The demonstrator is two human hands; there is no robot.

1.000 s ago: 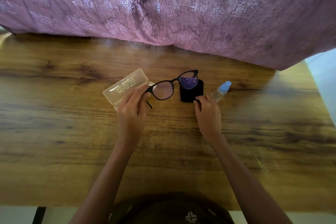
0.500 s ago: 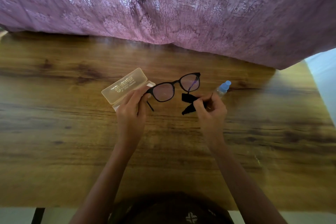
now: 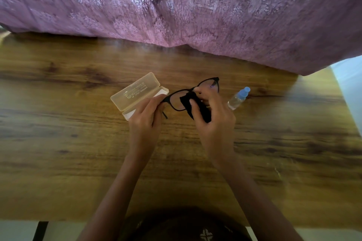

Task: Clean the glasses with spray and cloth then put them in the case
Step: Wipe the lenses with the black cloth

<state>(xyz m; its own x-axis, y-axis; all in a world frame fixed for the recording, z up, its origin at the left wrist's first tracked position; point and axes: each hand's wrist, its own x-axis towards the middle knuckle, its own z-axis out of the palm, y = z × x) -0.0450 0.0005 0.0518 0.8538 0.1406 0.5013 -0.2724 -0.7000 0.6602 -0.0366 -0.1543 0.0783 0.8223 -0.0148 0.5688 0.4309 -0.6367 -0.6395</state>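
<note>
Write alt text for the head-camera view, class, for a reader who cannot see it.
A person's right hand presses a black cloth onto black-framed glasses held by the left hand over a wooden table. An open translucent plastic case lies left, a blue-capped clear spray bottle right.

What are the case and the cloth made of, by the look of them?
The case looks like hard, translucent yellowish plastic: light passes through its open lid, with glossy edges. The cloth seems soft black fabric, perhaps microfibre: matte, bunching limply in the right hand.

Wooden table (image 3: 78, 143) beneath a pink patterned curtain (image 3: 195, 6).
</note>
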